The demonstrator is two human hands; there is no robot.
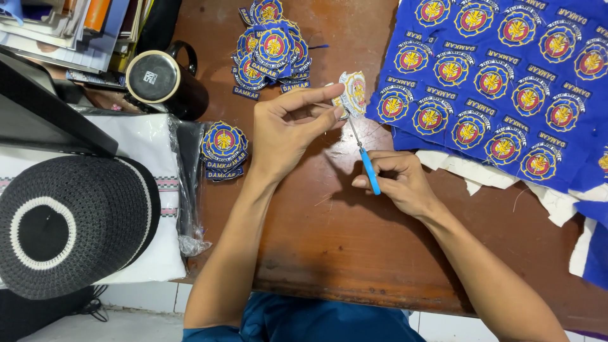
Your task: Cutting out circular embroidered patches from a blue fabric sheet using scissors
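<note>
My left hand (288, 126) pinches a small round embroidered patch (354, 92), seen from its pale back side, above the brown wooden table (329, 240). My right hand (399, 183) grips a slim blue-handled cutting tool (367, 166) whose metal tip reaches up to the patch's lower edge. A blue fabric sheet (506, 82) covered with several uncut round patches lies to the right, touching the held patch's far side.
A pile of cut patches (272, 47) sits at the top middle, a smaller stack (223, 151) lies left of my forearm. A black mug (163, 79), stacked books (69, 31), wrapped white cloth (149, 190) and a black-and-white knitted cap (63, 225) crowd the left.
</note>
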